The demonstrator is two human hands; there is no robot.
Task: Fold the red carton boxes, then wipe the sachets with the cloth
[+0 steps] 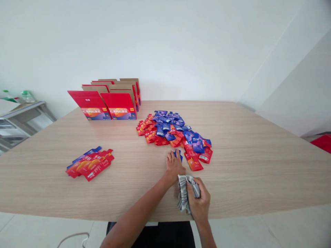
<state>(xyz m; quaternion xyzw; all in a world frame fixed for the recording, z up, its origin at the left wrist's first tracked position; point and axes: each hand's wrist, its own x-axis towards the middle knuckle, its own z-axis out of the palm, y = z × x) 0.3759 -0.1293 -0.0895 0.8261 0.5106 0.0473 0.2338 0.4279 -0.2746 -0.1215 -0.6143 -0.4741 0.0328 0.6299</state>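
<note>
My left hand (175, 167) is on a blue sachet (178, 155) at the near edge of the pile, its fingers closing over it and hiding much of it. My right hand (200, 203) grips a crumpled, striped grey-and-white cloth (184, 193) close to my left wrist. Just beyond both hands lies a loose heap of blue sachets (165, 120) and red sachets (194, 163). To the left, several red sachets (90, 163) overlap, with blue sachets (85, 155) showing along their far side.
Open red cartons (121, 106) with raised flaps stand in rows at the back left of the wooden table (124, 193). A white wall rises behind it. On the far left is a grey side table (23, 109) with items on top. A cable (73, 236) lies on the floor.
</note>
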